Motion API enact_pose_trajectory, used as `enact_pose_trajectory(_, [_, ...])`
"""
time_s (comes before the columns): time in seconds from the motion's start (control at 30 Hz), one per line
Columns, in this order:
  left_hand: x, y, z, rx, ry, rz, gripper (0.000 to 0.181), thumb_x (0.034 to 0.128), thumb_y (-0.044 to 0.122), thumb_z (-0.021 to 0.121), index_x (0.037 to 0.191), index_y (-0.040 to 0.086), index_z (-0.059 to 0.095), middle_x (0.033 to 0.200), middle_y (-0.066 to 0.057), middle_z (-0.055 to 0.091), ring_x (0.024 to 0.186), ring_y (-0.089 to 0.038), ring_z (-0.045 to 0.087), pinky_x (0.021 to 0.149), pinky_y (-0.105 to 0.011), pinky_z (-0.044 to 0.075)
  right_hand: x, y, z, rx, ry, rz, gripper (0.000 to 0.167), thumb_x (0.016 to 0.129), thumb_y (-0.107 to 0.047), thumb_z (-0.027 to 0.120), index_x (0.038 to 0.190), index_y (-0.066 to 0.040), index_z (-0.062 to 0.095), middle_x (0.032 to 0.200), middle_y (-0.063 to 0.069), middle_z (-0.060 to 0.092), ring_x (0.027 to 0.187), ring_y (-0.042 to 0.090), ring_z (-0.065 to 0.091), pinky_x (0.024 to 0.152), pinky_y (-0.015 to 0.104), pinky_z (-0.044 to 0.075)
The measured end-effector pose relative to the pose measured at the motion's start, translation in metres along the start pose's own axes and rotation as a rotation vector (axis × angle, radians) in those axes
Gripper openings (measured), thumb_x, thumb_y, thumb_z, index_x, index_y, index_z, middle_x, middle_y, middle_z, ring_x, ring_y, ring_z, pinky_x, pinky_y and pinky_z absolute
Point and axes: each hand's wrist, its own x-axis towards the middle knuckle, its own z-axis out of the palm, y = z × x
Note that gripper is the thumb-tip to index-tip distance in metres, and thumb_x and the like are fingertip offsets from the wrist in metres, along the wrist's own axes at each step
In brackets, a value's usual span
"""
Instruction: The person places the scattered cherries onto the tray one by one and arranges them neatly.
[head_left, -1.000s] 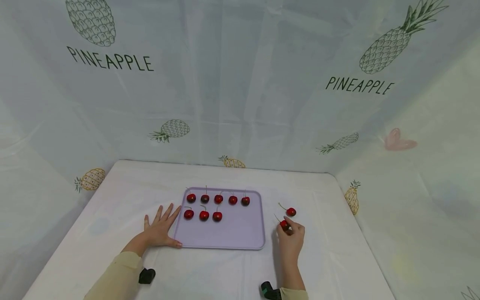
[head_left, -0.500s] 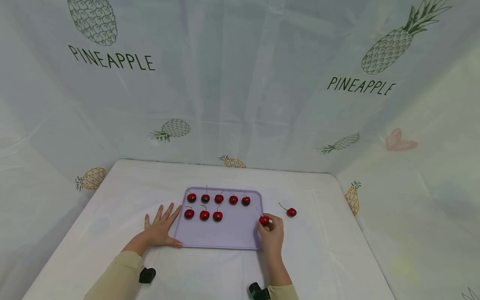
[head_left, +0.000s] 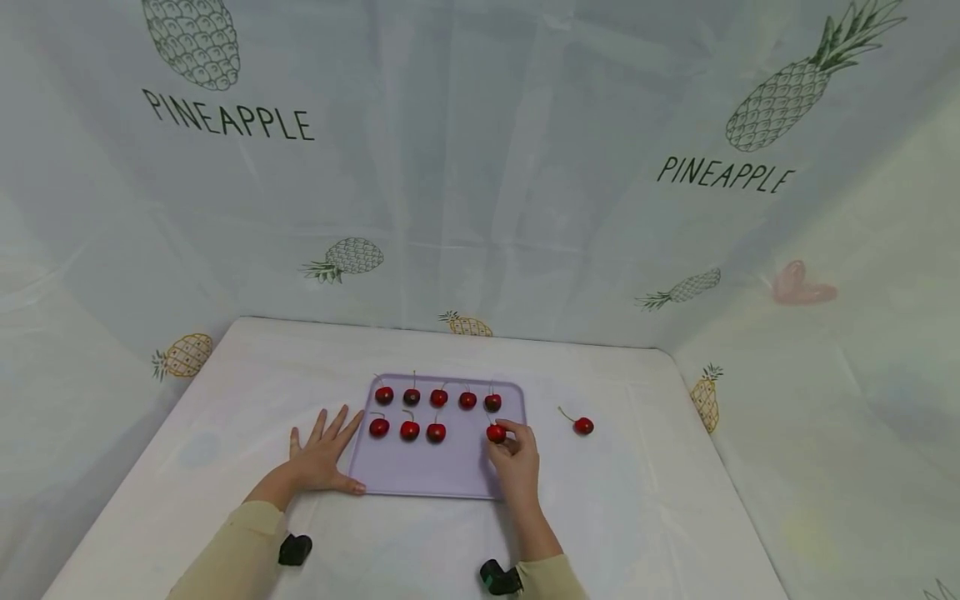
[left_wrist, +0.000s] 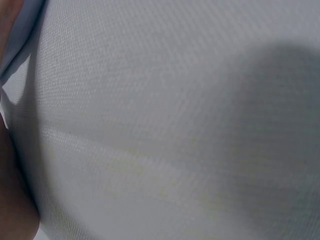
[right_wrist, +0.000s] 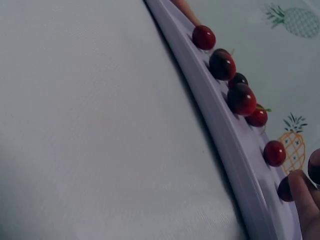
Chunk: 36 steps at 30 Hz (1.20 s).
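A lilac tray (head_left: 427,475) lies on the white-covered table, with a back row of several red cherries (head_left: 438,397) and a second row of three (head_left: 409,431). My right hand (head_left: 517,467) pinches a cherry (head_left: 496,433) between thumb and fingers over the tray's right part, in line with the second row. That cherry shows only partly at the right edge of the right wrist view, by a finger (right_wrist: 302,195). My left hand (head_left: 321,463) rests with spread fingers beside the tray, thumb at its near left corner. The left wrist view catches only a sliver of it.
One loose cherry (head_left: 582,426) with its stem lies on the table right of the tray. A pineapple-printed curtain (head_left: 480,208) hangs behind the table and at both sides. Black devices (head_left: 295,550) sit at both wrists.
My right hand has carried the cherry leftward, from the table beside the loose cherry to above the tray's right part. The left hand has stayed in place.
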Motion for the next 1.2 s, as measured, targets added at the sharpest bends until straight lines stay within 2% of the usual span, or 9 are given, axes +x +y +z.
enact_pose_trajectory(0.17, [0.001, 0.0, 0.0, -0.005, 0.004, -0.001, 0.132, 0.0537, 0.079, 0.073, 0.157, 0.02, 0.014, 0.159, -0.024, 0.006, 0.14, -0.053, -0.006, 0.095, -0.074, -0.022, 0.001, 0.004, 0.013, -0.053, -0.038, 0.006, 0.031, 0.077, -0.001, 0.081, 0.105, -0.006, 0.07, 0.102, 0.005, 0.064, 0.082, 0.016, 0.064, 0.068, 0.021, 0.053])
enact_pose_trajectory(0.3, [0.001, 0.001, 0.0, -0.009, 0.002, 0.0, 0.132, 0.0533, 0.079, 0.073, 0.157, 0.02, 0.015, 0.159, -0.024, 0.006, 0.14, -0.053, -0.006, 0.094, -0.074, -0.022, 0.003, 0.01, 0.02, -0.132, -0.039, -0.006, 0.031, 0.073, -0.011, 0.086, 0.1, -0.008, 0.072, 0.092, 0.001, 0.068, 0.072, 0.014, 0.058, 0.06, 0.023, 0.049])
enact_pose_trajectory(0.4, [0.001, 0.001, 0.0, -0.003, 0.002, 0.0, 0.132, 0.0535, 0.079, 0.073, 0.157, 0.021, 0.014, 0.159, -0.024, 0.007, 0.14, -0.053, -0.006, 0.095, -0.074, -0.021, 0.006, 0.011, 0.023, -0.218, -0.056, -0.024, 0.03, 0.072, -0.017, 0.088, 0.097, -0.01, 0.072, 0.086, -0.003, 0.067, 0.067, 0.011, 0.054, 0.056, 0.024, 0.044])
enact_pose_trajectory(0.53, [0.001, 0.003, -0.001, -0.003, -0.005, 0.0, 0.132, 0.0534, 0.081, 0.072, 0.156, 0.019, 0.015, 0.16, -0.023, 0.006, 0.141, -0.053, -0.006, 0.096, -0.075, -0.02, 0.009, 0.009, 0.023, -0.357, -0.117, -0.057, 0.03, 0.072, -0.022, 0.087, 0.097, -0.014, 0.072, 0.078, -0.004, 0.062, 0.067, 0.011, 0.05, 0.057, 0.026, 0.042])
enact_pose_trajectory(0.73, [-0.002, 0.005, -0.004, -0.017, -0.003, 0.013, 0.132, 0.0532, 0.082, 0.07, 0.157, 0.021, 0.015, 0.159, -0.023, 0.006, 0.14, -0.054, -0.006, 0.095, -0.076, -0.02, 0.015, 0.008, 0.022, -0.516, -0.203, -0.122, 0.033, 0.073, -0.025, 0.087, 0.1, -0.014, 0.071, 0.08, -0.005, 0.059, 0.073, 0.012, 0.052, 0.062, 0.028, 0.045])
enact_pose_trajectory(0.8, [-0.003, 0.009, -0.007, -0.011, -0.013, 0.003, 0.131, 0.0545, 0.079, 0.073, 0.156, 0.018, 0.017, 0.159, -0.023, 0.007, 0.14, -0.054, -0.005, 0.095, -0.077, -0.017, 0.016, 0.008, 0.022, -0.54, -0.217, -0.126, 0.033, 0.074, -0.024, 0.087, 0.1, -0.013, 0.071, 0.081, -0.005, 0.059, 0.074, 0.012, 0.052, 0.063, 0.028, 0.046])
enact_pose_trajectory(0.9, [-0.003, 0.008, -0.006, -0.018, -0.002, 0.004, 0.13, 0.0545, 0.077, 0.075, 0.156, 0.017, 0.018, 0.159, -0.024, 0.008, 0.14, -0.055, -0.004, 0.095, -0.077, -0.017, 0.018, 0.008, 0.023, -0.557, -0.231, -0.139, 0.032, 0.074, -0.024, 0.087, 0.1, -0.013, 0.072, 0.082, -0.005, 0.06, 0.074, 0.012, 0.053, 0.064, 0.028, 0.047])
enact_pose_trajectory(1.2, [-0.002, 0.004, -0.003, -0.018, -0.009, 0.0, 0.132, 0.0532, 0.08, 0.072, 0.157, 0.02, 0.015, 0.16, -0.022, 0.005, 0.14, -0.053, -0.008, 0.094, -0.075, -0.021, 0.021, 0.008, 0.023, -0.605, -0.242, -0.201, 0.032, 0.073, -0.026, 0.087, 0.097, -0.012, 0.072, 0.083, -0.006, 0.059, 0.073, 0.01, 0.052, 0.065, 0.028, 0.047])
